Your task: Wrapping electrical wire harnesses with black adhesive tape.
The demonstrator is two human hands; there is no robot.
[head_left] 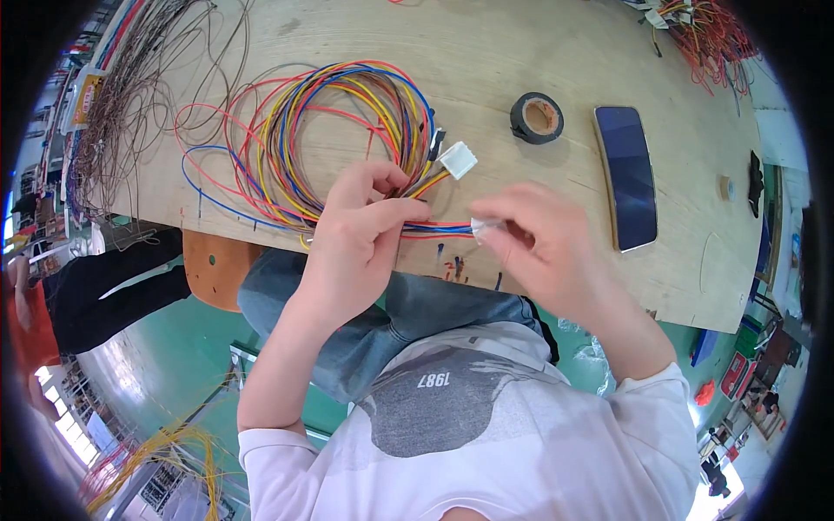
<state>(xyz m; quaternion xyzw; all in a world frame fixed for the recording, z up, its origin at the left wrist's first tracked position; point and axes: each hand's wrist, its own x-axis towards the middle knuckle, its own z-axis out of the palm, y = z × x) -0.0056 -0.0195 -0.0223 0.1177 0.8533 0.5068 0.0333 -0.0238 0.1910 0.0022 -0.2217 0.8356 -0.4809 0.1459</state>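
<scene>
A large coil of red, blue, yellow and brown wires [280, 143] lies on the wooden table in front of me. My left hand [356, 230] is closed around the wire bundle at the coil's near right side, thumb and fingers pinching it. From there several red and blue wires [441, 229] run right to a small white connector [479, 227]. My right hand [543, 233] pinches that piece between thumb and fingers, which partly cover it. Another white connector [458, 160], on yellow and red wires, rests on the table just beyond my hands.
A black tape roll [524, 122] and a phone [627, 178] lie to the right. Loose brown wires [130, 130] spread over the table's left end, and red wires [712, 43] pile at the far right. A person in dark trousers [113, 286] is at the left.
</scene>
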